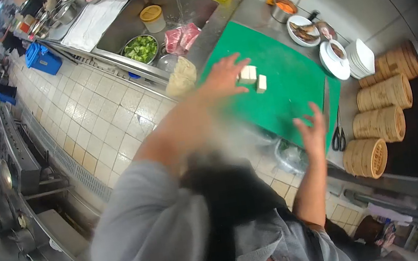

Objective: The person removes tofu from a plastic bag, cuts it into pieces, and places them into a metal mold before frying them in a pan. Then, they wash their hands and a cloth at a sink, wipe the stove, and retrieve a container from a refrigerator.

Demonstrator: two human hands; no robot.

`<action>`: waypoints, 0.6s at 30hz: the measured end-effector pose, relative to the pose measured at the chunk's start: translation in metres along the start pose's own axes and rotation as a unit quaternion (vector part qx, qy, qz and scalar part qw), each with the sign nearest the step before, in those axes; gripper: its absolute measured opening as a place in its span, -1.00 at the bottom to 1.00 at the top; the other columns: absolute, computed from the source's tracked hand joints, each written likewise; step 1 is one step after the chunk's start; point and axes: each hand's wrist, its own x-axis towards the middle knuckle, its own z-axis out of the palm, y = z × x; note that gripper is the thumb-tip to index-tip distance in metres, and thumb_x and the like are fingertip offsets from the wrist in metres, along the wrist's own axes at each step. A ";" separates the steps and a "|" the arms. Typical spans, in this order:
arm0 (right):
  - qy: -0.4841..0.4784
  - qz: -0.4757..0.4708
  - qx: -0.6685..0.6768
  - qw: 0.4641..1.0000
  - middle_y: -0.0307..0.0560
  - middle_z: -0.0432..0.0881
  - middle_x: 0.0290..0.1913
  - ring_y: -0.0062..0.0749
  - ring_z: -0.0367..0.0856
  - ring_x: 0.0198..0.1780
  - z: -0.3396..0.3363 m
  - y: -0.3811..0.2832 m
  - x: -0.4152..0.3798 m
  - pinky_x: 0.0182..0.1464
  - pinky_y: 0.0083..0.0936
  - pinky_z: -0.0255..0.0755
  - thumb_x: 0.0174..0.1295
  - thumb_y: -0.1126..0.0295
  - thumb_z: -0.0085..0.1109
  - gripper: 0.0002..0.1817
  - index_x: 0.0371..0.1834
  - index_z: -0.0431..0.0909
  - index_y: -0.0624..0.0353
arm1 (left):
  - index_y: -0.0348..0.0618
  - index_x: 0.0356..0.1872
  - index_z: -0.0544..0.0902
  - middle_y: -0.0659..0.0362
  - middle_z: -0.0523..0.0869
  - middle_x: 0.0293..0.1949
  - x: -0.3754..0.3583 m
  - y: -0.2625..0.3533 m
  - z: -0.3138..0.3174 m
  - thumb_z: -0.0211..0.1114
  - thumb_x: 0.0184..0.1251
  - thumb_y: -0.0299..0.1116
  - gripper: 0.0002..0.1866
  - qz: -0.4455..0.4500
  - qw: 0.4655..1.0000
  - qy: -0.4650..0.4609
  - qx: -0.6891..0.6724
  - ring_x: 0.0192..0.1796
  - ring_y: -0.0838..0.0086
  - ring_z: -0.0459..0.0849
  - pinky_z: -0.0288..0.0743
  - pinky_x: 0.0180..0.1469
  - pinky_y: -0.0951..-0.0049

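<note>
My left hand [225, 78] is over the left part of the green cutting board [276, 55], its fingers spread beside several white blocks [247, 74] that look like tofu. Whether a fingertip touches them I cannot tell. One white block [261, 83] lies slightly apart from the others. My right hand [313, 130] hovers at the board's near right edge with fingers apart and nothing in them. A cleaver [326, 100] lies along the right side of the board, and black-handled scissors [338, 139] are just beyond it.
Bamboo steamers [384, 93] line the right side. Plates [360, 58] and a bowl of brown food [304, 30] stand behind the board. The sink [118, 28] at upper left holds greens [141, 49], raw meat [182, 38] and a lidded tub [153, 19] near running water.
</note>
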 end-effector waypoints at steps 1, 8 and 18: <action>-0.031 -0.020 0.001 0.999 0.10 0.28 0.42 -0.22 0.53 0.11 0.029 0.000 0.009 0.05 -0.33 0.52 0.07 0.49 0.43 -0.15 0.46 0.21 0.04 | 0.05 0.42 0.33 -0.10 0.29 0.42 0.009 0.000 0.004 0.54 -0.05 0.00 -0.06 -0.008 1.000 0.006 0.003 0.37 -0.06 0.34 0.25 0.38 0.00; -0.117 -0.033 -0.042 0.992 0.18 0.33 0.35 -0.20 0.59 0.01 0.110 -0.012 0.084 0.02 -0.43 0.53 -0.04 0.59 0.47 -0.01 0.50 0.12 0.16 | 0.29 0.28 0.49 0.17 0.63 0.06 0.049 -0.005 0.028 0.49 -0.02 0.00 -0.27 0.059 0.989 -0.120 0.068 0.10 0.16 0.57 0.52 0.06 0.07; -0.184 -0.070 0.079 0.977 -0.08 0.54 -0.06 -0.46 0.53 -0.09 0.140 0.023 0.143 -0.06 -0.50 0.47 0.16 0.48 0.36 -0.51 0.13 0.38 0.29 | -0.05 0.09 0.61 0.02 0.71 -0.11 0.046 -0.037 0.028 0.53 0.01 -0.04 -0.40 -0.188 0.928 -0.051 -0.318 -0.05 0.24 0.68 0.56 0.00 0.20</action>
